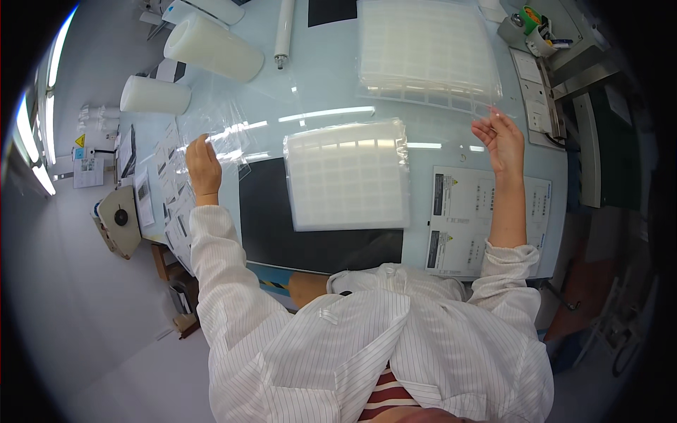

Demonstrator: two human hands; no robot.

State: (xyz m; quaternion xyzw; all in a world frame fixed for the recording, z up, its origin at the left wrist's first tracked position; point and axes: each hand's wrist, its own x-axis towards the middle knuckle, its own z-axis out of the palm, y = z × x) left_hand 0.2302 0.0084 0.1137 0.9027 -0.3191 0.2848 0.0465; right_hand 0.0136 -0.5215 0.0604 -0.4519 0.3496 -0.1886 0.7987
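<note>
The clear plastic bags (229,134) lie at the left of the pale tabletop (437,127), overlapping and skewed, loose edges showing at several angles; glare and transparency hide which way their long axis runs. The left hand (204,168) is at their left edge, fingers pointing away from the body, bent and close together; I cannot tell whether they grip the film. The right hand (502,141) is raised beside the near right corner of the large wrapped stack (427,53), fingers half curled, thumb and fingertips narrowly spaced; whether they hold or touch its wrap I cannot tell

Between the hands sits the smaller wrapped stack (345,176), slightly wider left to right than deep, turned a little, its near part over a black mat (321,247). Beyond the bags are 3 white rolls (215,49), and a white tube (283,32) points its metal end toward the person. The right forearm crosses above printed sheets (455,218)

Both stacks show gridded pieces inside clear wrap; at the far right, a white cup (539,46) holds pens
</note>
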